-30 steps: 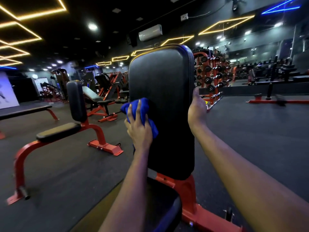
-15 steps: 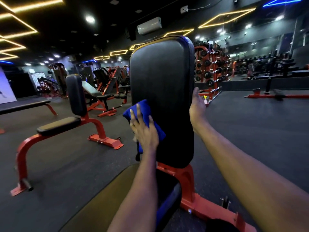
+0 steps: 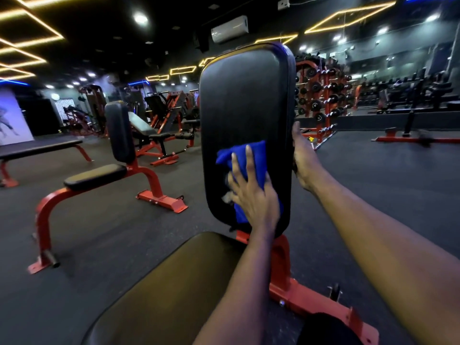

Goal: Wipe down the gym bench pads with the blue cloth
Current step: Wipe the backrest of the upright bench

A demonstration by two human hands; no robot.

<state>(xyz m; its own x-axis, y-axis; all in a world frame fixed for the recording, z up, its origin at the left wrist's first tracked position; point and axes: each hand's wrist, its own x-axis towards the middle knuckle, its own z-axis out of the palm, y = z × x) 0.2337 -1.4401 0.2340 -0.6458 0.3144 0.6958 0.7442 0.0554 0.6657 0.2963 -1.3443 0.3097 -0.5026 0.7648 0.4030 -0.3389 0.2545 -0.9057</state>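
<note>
Cloth (image 3: 258,158), blue and bunched, lies against the front of the upright back pad (image 3: 244,100), in the pad's lower half, a little right of the frame's centre. The left hand (image 3: 254,200) presses it there. Its fingers (image 3: 249,163) are straight and spread, pointing up over the cloth, and the palm covers the cloth's lower part. A strip of blue shows below the hand. A small pale patch sits at the hand's left edge; what it is cannot be told.

The right hand (image 3: 302,158) grips the pad's right edge. The thumb lies upward along the front rim, and the other fingers pass behind the pad and are hidden. Both forearms reach in from the bottom right of the frame.

The back pad is black and glossy and stands nearly upright on a red frame (image 3: 306,297), which rests on the dark floor (image 3: 112,232). In front of it, at lower centre, lies the black seat pad (image 3: 174,290), its surface catching a yellowish sheen.

Left of centre stands a second bench (image 3: 119,130) of the same kind, with black pads on red tubing, well apart from the first. A flat bench (image 3: 39,148) sits at the far left edge. To the right of the back pad and farther off, a red rack (image 3: 321,95) holds rows of dumbbells. An air conditioner (image 3: 230,28) hangs at top centre, and yellow light strips (image 3: 37,18) cross the ceiling in the upper left.
</note>
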